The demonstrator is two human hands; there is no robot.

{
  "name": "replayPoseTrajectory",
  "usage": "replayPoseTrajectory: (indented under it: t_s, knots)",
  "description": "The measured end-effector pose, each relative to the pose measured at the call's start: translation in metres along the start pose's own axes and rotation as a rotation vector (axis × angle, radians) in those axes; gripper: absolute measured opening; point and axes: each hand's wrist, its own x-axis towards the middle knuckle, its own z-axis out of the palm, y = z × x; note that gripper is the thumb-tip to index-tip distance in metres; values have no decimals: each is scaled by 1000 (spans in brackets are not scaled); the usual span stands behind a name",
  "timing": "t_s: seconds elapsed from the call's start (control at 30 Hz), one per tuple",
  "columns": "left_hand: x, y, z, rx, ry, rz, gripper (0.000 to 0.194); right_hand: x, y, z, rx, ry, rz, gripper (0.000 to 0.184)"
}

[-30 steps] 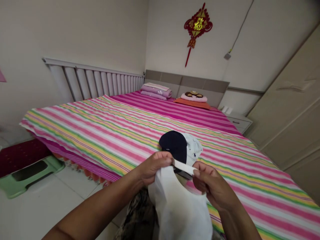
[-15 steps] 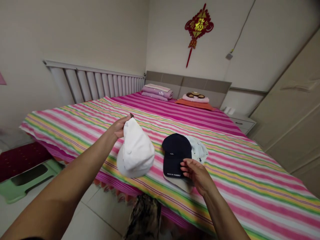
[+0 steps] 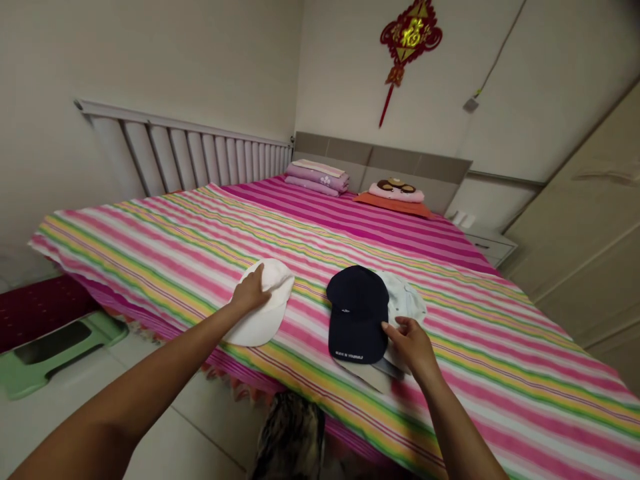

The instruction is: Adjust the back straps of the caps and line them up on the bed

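A white cap point(image 3: 266, 319) lies on the striped bedspread, left of the middle. My left hand point(image 3: 250, 291) is closed over its crown, fingers on top and the brim toward me. To the right lies a navy cap point(image 3: 358, 300) with white lettering along its brim. Partly under and behind it are a pale cap point(image 3: 407, 297) and a beige brim point(image 3: 367, 375). My right hand point(image 3: 414, 348) is at the right edge of the navy brim, a fingertip touching it, fingers slightly apart.
The bed carries a striped bedspread point(image 3: 165, 243). Folded lilac bedding point(image 3: 317, 179) and a pink folded item point(image 3: 395, 192) on orange cloth lie by the headboard point(image 3: 415, 160). A green stool point(image 3: 45, 360) stands at left, and a nightstand point(image 3: 487, 247) at right.
My left hand has lowered the white cap onto the bed and moved from its back edge to its crown. My right hand has shifted slightly right along the navy brim.
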Motion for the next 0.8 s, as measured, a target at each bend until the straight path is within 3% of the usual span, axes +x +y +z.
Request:
replayPoseTrajectory:
  t_s: [0.13,0.23,0.3,0.37,0.43,0.53,0.67,0.8]
  knots:
    - [0,-7,0,9,91,50,67,1,-12,7,-93,-38,-10,35]
    - [2,-4,-9,-25,226,97,69,0,-24,7,-203,-5,-18,34]
    - [-2,7,-7,-210,269,172,70,0,-30,7,-262,21,-12,34]
    - [-10,25,5,-603,133,199,61,1,-35,7,-282,27,-4,32]
    - [-18,45,26,-1115,-251,14,49,4,-36,9,-263,21,3,32]
    - [-23,74,63,-1269,-452,-134,36,5,-35,15,-171,4,-4,34]
    - [-25,100,90,-1440,-493,-203,29,-10,-36,21,69,-120,-53,35]
    - [-41,112,85,-1604,-378,-132,30,-36,-45,11,409,-383,-102,46]
